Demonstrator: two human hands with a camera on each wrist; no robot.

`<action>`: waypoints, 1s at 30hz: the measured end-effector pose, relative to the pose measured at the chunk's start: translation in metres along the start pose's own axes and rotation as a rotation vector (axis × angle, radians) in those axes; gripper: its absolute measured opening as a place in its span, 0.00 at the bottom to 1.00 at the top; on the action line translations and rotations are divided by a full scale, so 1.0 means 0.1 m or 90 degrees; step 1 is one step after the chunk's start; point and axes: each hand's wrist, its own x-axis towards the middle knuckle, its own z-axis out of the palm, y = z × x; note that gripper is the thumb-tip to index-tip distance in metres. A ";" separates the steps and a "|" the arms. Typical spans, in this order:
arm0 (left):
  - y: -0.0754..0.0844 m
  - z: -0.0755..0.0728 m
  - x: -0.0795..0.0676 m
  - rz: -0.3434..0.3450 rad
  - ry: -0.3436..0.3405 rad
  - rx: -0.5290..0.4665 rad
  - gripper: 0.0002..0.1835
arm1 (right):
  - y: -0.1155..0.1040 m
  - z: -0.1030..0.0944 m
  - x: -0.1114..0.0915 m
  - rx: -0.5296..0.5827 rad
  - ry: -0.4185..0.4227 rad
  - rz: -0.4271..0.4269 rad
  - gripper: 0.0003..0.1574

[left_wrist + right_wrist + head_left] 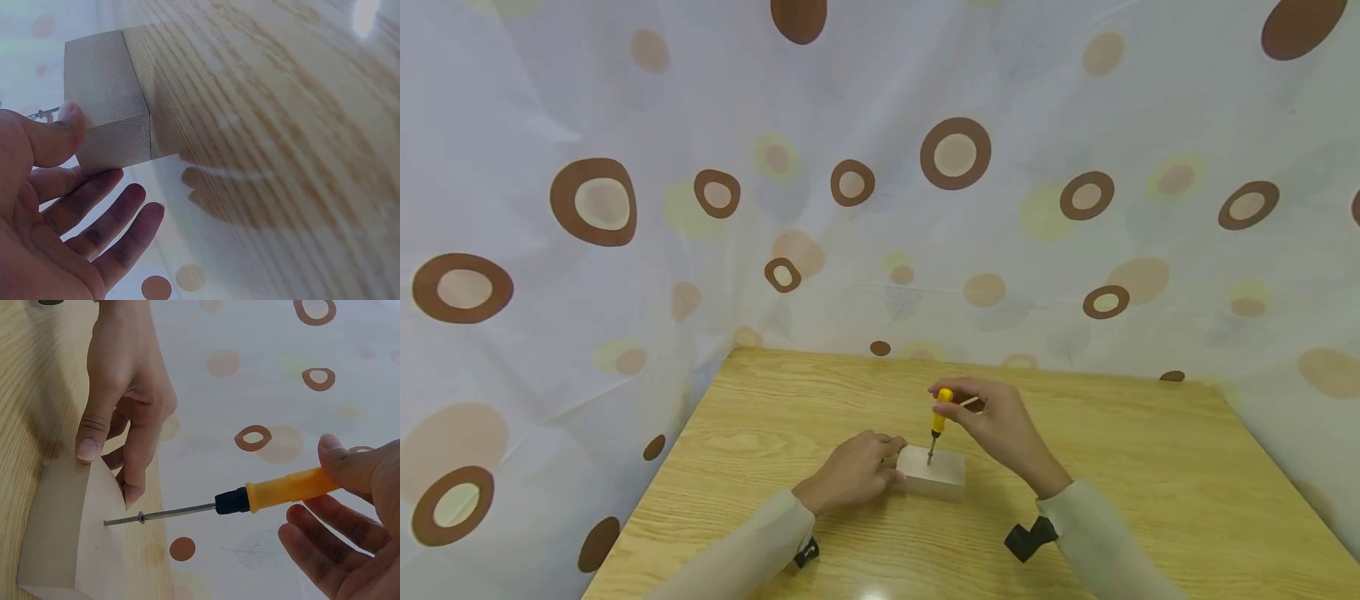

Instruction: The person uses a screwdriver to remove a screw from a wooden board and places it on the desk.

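A person sits or stands at a pale, wood-grained table (pixel 1120 467), both forearms reaching forward in cream sleeves (pixel 737 546), and the work is a little right of the table's middle as seen from the head. There a light-coloured wooden block (pixel 934 478) lies flat on the tabletop. The left hand (pixel 853 469) steadies its left end: the thumb presses near the edge of the near side, at least one finger bears against the end, and the outer fingers reach out loosely, spread a little apart. From the block's upper face rises a thin metal screw (pixel 124 520), much of its thread showing above the wood. A screwdriver (pixel 232 501) with a yellow handle, a black collar and a slim metal shaft meets the head of the screw, the two nearly in line, the handle leaning slightly to the right in the head view. The right hand (pixel 996 421) holds the handle near its upper end, pinched between thumb and fingers, while its other fingers curl loosely beside it; exactly how many touch the handle I cannot tell. Beneath each wrist hangs a small black device (pixel 1030 538). Behind the table and along its sides hangs a whitish cloth (pixel 895 100) printed with brown rings, solid brown dots and faint peach and yellow circles.
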 end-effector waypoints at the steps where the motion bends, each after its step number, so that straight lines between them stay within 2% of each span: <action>1: 0.00 0.00 0.00 -0.002 0.000 -0.002 0.29 | 0.00 0.02 0.00 -0.006 0.015 0.003 0.14; 4: 0.00 0.01 0.00 -0.002 0.001 -0.001 0.29 | 0.01 0.05 -0.01 -0.023 0.061 0.004 0.16; 6: 0.01 0.01 0.00 -0.002 0.000 0.000 0.29 | 0.01 0.04 -0.02 -0.023 0.069 0.001 0.14; 11: 0.00 0.01 -0.01 -0.002 -0.001 0.001 0.29 | 0.00 0.02 0.00 -0.009 0.028 -0.008 0.12; 14: -0.01 0.01 -0.01 -0.002 0.001 -0.003 0.28 | 0.00 0.03 0.01 -0.013 0.022 -0.005 0.12; 19: 0.00 0.01 -0.01 -0.007 -0.001 -0.011 0.29 | 0.02 0.07 -0.01 -0.019 0.069 0.018 0.16; 22: 0.01 0.00 -0.01 -0.010 -0.002 -0.011 0.29 | 0.03 0.07 -0.02 -0.025 0.090 0.021 0.15; 25: 0.02 0.00 -0.01 -0.013 -0.004 -0.007 0.29 | 0.02 0.05 -0.02 -0.011 0.075 0.010 0.13; 30: 0.02 -0.01 -0.02 -0.012 -0.001 -0.002 0.29 | 0.01 0.04 0.00 0.005 0.036 0.002 0.14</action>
